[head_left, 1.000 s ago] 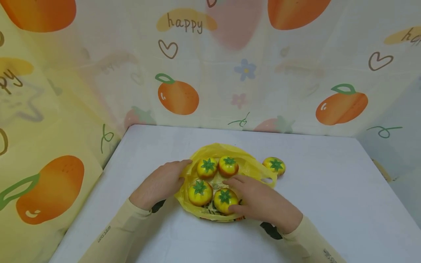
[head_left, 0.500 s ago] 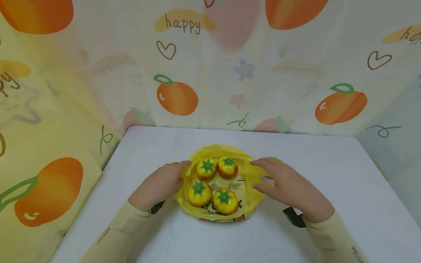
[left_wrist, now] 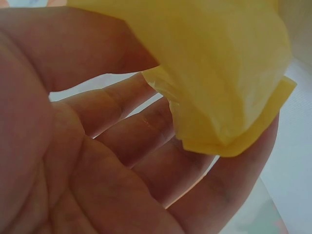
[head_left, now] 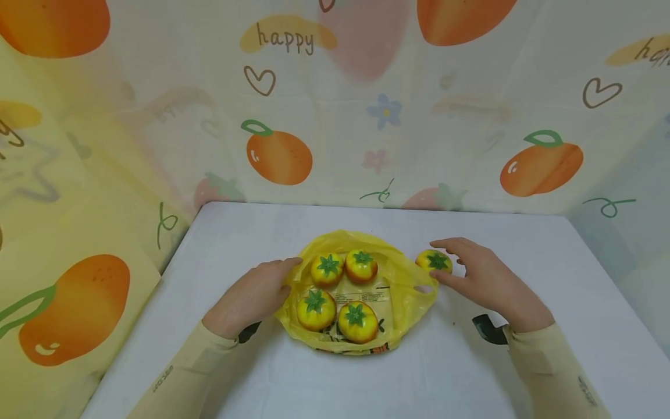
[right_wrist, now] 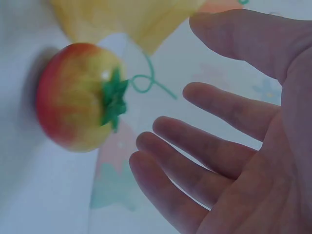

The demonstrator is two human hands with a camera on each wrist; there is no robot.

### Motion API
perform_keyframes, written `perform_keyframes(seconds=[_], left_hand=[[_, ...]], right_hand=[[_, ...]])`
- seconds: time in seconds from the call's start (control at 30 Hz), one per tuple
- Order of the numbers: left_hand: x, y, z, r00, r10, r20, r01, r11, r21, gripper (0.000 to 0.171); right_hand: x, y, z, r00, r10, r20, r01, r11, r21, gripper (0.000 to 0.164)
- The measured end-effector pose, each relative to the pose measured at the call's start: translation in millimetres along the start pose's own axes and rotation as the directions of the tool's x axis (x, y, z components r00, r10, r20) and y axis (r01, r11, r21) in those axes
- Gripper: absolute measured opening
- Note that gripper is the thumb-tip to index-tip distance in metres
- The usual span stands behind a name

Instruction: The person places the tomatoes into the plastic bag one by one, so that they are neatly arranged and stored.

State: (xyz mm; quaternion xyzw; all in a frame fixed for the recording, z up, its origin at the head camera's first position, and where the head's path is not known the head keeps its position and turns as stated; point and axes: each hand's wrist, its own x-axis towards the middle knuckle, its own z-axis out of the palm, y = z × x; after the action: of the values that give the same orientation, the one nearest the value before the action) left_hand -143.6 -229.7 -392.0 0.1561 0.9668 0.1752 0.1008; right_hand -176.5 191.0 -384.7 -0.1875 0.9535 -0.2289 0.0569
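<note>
A yellow plastic bag [head_left: 405,302] lies spread open, with several yellow-and-red toy tomatoes [head_left: 315,309] with green star-shaped tops inside it. My left hand [head_left: 253,297] holds the bag's left rim; in the left wrist view the yellow film [left_wrist: 219,97] runs between thumb and fingers. One more tomato [head_left: 433,261] sits on the table just outside the bag's right handle. Over its right side hovers my right hand [head_left: 484,279], thumb and fingers spread around it. In the right wrist view a gap shows between that tomato [right_wrist: 78,97] and the fingertips.
The white-covered table [head_left: 314,390] ends at a patterned cloth backdrop [head_left: 335,116] with printed oranges. A similar cloth hangs along the left side. The bag's handle hole [head_left: 423,288] lies close to the right thumb.
My right hand has moved from above the tomatoes in the bag, across its right edge, to the tomato outside. The left hand has stayed at the left rim.
</note>
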Motion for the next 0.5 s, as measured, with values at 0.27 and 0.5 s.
perform_keyframes(seconds=[0.27, 0.5], left_hand=[[-0.4, 1.0, -0.6, 1.000, 0.003, -0.006, -0.003, 1.000, -0.017, 0.050], [0.7, 1.5, 0.3, 1.000, 0.000, -0.003, 0.000, 1.000, -0.017, 0.051]], right_hand=[[10.8, 12.7, 10.9, 0.994, 0.100, 0.052, -0.101, 0.995, 0.020, 0.065], [18.6, 22.5, 20.5, 0.988, 0.128, 0.085, -0.131, 0.991, 0.034, 0.070]])
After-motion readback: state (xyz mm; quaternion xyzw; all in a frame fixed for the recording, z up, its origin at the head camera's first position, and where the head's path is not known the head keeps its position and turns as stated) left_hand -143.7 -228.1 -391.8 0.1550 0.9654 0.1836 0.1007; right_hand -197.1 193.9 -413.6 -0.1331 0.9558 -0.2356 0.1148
